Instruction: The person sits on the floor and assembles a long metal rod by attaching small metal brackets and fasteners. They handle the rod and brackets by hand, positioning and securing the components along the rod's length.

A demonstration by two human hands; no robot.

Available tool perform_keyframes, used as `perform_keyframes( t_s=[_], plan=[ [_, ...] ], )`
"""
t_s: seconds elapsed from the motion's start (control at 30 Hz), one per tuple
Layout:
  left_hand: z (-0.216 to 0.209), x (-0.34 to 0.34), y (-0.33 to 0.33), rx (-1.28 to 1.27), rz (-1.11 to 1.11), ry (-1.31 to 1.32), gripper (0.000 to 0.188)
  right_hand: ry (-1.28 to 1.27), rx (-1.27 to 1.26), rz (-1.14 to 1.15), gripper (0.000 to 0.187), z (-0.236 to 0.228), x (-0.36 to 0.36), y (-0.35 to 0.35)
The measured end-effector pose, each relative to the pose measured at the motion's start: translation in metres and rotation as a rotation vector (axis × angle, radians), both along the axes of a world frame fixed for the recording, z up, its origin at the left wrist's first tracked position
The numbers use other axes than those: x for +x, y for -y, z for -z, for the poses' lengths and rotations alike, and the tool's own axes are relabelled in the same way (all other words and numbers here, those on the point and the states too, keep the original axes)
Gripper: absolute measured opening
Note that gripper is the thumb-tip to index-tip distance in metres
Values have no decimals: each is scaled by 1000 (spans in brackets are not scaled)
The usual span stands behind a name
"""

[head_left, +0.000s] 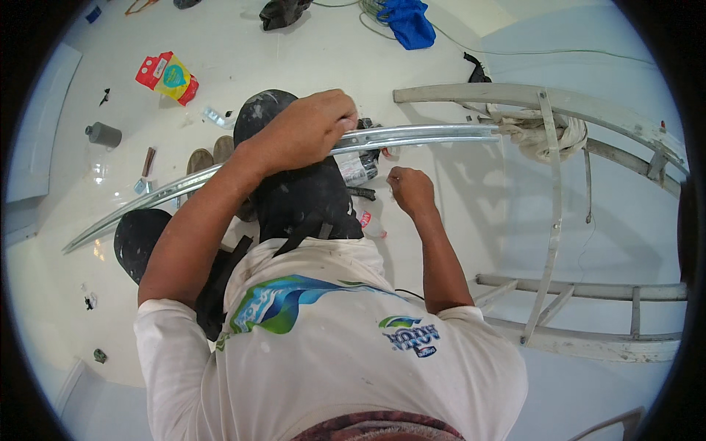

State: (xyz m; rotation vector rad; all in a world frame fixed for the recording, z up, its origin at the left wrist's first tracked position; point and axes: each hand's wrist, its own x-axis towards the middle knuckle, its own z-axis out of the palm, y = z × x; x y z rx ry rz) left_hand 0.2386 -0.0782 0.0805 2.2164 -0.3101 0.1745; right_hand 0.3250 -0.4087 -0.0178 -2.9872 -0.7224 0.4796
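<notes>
Rail [426, 134]: shiny channelled metal, axis left-right, left end lower.
Left fingers [340, 109]: curled at rail; grasp, I can't tell.
Right fingers [398, 178]: curled; grasp unclear.

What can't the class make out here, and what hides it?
All in head view:
Left hand: palm, hidden by its back.
Right hand: anything within, hidden by curled fingers.
Metal channel: a stretch behind left forearm.
Ladder: right end, cut by dark edge.
Dark scrap: too small.
</notes>
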Motion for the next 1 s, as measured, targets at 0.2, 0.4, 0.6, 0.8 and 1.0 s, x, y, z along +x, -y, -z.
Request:
perform_keyframes(
  t_s=[0.2, 0.4, 0.6, 0.8, 1.0],
  plan=[
    [-13, -1, -17, 79, 223, -351, 53, 70, 388, -67, 19, -17, -2, 14],
    [-21, -15, -9, 117, -46, -61, 48, 170, 265, 109, 23, -30, -1, -10],
    [-9, -7, -14, 55, -85, -11, 44, 372, 508, -66, 17, -45, -6, -32],
    [-1, 5, -17, 50, -30, -17, 46, 512, 929, -190, 22, -113, -56, -102],
    [11, 11, -13, 30, -37, 43, 42, 752, 786, -329, 23, -105, -41, -127]
  ],
)
